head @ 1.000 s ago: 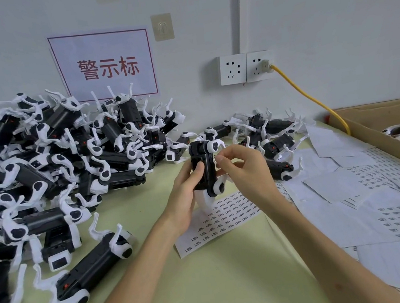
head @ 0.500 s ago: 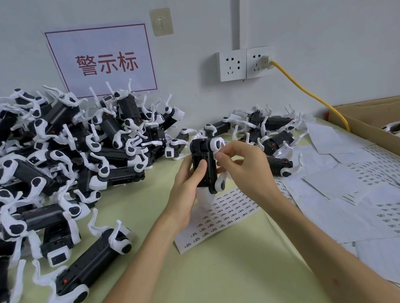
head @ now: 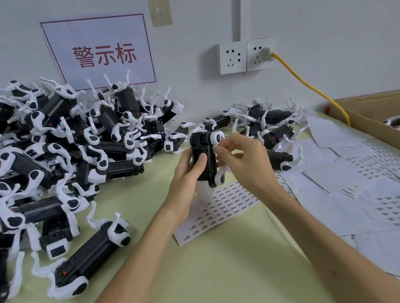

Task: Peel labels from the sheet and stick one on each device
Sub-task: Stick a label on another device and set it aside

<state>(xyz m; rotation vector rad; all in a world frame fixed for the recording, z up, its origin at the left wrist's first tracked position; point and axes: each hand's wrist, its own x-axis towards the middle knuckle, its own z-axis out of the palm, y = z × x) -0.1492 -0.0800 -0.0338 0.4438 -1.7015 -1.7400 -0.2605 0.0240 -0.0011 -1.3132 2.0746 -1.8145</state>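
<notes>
On the pale green tabletop (head: 220,273), left: heaped devices (head: 45,156) below a wall sign (head: 100,53). Centre: left hand (head: 187,180) grips one upright device (head: 205,148); right hand (head: 242,161) pinches its top, above the label sheet (head: 225,208). Right: sockets (head: 245,56), yellow cable (head: 311,88), loose sheets (head: 349,199), cardboard box (head: 383,105).

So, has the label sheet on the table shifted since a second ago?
No. The label sheet lies just as before relative to the wall socket; only the camera tilted.

Bright, even, diffuse light fills the view; faint soft shadows lie on the table (head: 220,273). Wide-angle distortion stretches the edges at 3 and 9 o'clock. Centre is sharp.
</notes>
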